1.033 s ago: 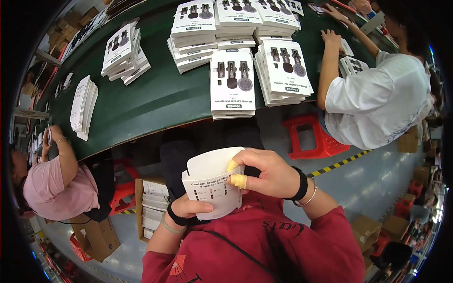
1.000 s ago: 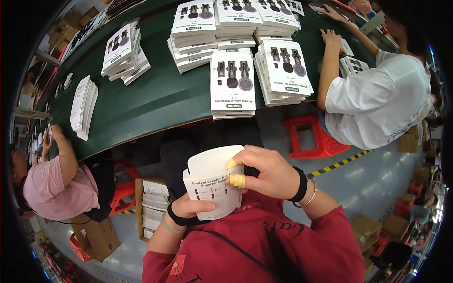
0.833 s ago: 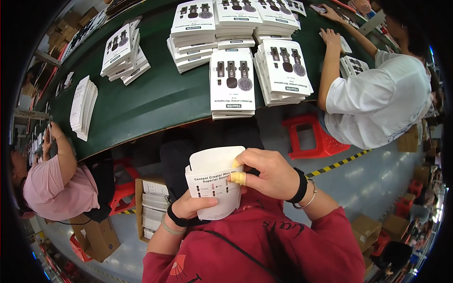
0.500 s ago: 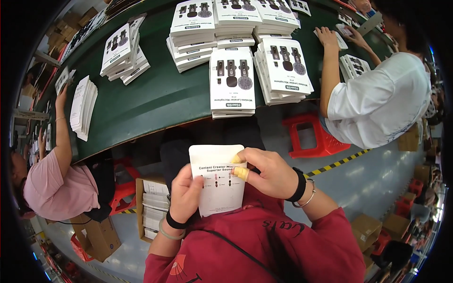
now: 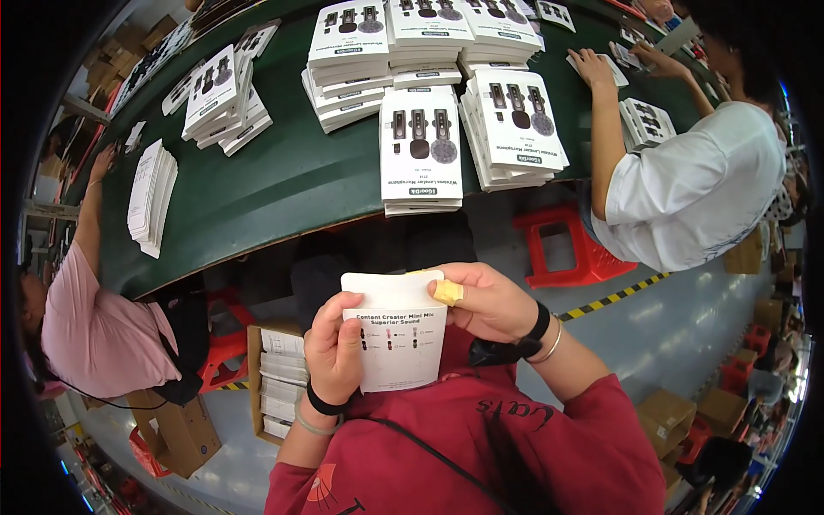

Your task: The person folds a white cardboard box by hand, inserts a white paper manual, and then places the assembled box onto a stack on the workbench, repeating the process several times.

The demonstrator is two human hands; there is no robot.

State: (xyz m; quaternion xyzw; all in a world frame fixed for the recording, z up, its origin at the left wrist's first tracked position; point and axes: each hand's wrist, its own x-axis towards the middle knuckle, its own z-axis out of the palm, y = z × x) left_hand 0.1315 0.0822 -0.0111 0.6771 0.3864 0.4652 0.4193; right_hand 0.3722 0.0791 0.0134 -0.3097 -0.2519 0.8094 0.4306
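I hold a white printed card sleeve (image 5: 396,336) upright in front of my chest, its printed back facing me. My left hand (image 5: 333,346) grips its left edge, thumb across the face. My right hand (image 5: 482,300) pinches its upper right corner; a yellow tape wrap covers one fingertip. Both wrists wear black bands.
A green table (image 5: 292,172) ahead carries several stacks of white product boxes (image 5: 419,150) and a pile of flat white sleeves (image 5: 151,196). A person in white (image 5: 687,184) works at the right, a person in pink (image 5: 94,326) at the left. A carton of sleeves (image 5: 279,382) sits below, beside red stools (image 5: 562,249).
The curled, open sleeve has been pressed flat and turned upright. My left hand moved from under it up to its left edge. The person in pink reached an arm onto the table.
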